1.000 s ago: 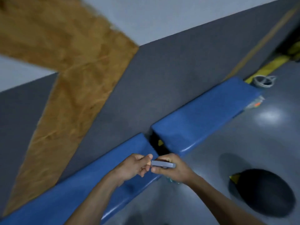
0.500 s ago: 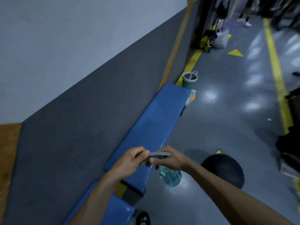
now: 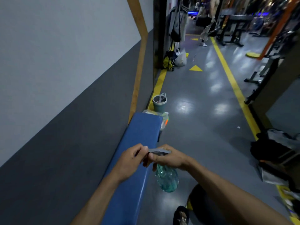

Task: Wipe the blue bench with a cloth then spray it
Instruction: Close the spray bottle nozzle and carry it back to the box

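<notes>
The blue bench point(image 3: 139, 132) runs along the grey wall, from the bottom of the view up to the middle. My right hand point(image 3: 168, 158) grips the neck of a clear teal spray bottle point(image 3: 167, 179) with a grey head, held just over the bench's front edge. My left hand point(image 3: 129, 161) is closed, its fingertips pinching the nozzle end of the grey spray head. No cloth is in view.
A grey-green bucket point(image 3: 159, 101) and a plastic bag point(image 3: 164, 122) sit on the floor past the bench's far end. A dark round object point(image 3: 203, 203) lies at my feet. Bags point(image 3: 276, 153) lie at the right. Yellow floor lines and gym equipment stretch ahead, with a person far off.
My head has turned right and up along the corridor, so the bench now runs away from me. Both hands stay together on the spray bottle's head.
</notes>
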`<state>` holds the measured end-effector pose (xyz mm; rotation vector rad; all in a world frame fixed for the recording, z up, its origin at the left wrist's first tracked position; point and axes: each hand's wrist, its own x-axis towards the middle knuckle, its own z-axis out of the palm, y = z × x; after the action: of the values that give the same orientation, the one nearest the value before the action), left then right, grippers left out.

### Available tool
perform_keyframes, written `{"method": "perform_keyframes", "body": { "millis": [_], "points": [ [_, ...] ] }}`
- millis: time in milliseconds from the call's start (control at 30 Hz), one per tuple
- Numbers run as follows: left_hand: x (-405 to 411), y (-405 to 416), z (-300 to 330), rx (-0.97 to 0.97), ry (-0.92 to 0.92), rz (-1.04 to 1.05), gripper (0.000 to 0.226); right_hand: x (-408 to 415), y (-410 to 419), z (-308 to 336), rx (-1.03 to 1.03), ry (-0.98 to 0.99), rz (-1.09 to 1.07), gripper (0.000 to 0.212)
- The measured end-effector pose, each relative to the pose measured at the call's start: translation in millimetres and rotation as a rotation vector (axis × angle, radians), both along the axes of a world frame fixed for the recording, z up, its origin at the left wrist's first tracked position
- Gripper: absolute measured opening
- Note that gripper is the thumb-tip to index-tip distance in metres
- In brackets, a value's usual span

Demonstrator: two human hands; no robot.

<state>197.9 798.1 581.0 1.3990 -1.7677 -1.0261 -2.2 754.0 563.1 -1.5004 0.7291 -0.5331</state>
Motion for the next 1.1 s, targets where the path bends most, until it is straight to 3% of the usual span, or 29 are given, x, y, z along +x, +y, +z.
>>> {"method": "perform_keyframes", "body": {
  "millis": [200, 300, 400, 567, 767, 900, 1000, 1100],
  "points": [
    [-78, -135, 4, 0.185, 0.023, 0.002, 0.070, -78, -142, -5, -0.103, 0.051, -0.023, 0.041],
    [-112, -193, 14, 0.274, 0.056, 0.069, 0.064, -107, -205, 2, -0.175, 0.076, -0.014, 0.038],
    [-138, -246, 24, 0.355, 0.116, 0.120, 0.056, -130, -258, 8, -0.273, 0.132, -0.048, 0.052],
    [-157, -332, 26, 0.417, 0.102, 0.051, 0.048, -157, -341, 5, -0.402, 0.187, -0.006, 0.064],
    [-174, -451, 1, 0.346, 0.064, -0.043, 0.045, -174, -455, -32, -0.296, 0.133, -0.045, 0.063],
    [-179, -539, -10, 0.249, 0.046, -0.081, 0.042, -176, -546, -45, -0.173, 0.097, -0.041, 0.028],
    [-176, -600, -18, 0.192, 0.045, -0.056, 0.041, -174, -609, -44, -0.137, 0.059, -0.017, 0.032],
    [-168, -657, -28, 0.178, 0.032, -0.018, 0.049, -167, -665, -40, -0.148, 0.108, 0.043, 0.008]
  ]
}}
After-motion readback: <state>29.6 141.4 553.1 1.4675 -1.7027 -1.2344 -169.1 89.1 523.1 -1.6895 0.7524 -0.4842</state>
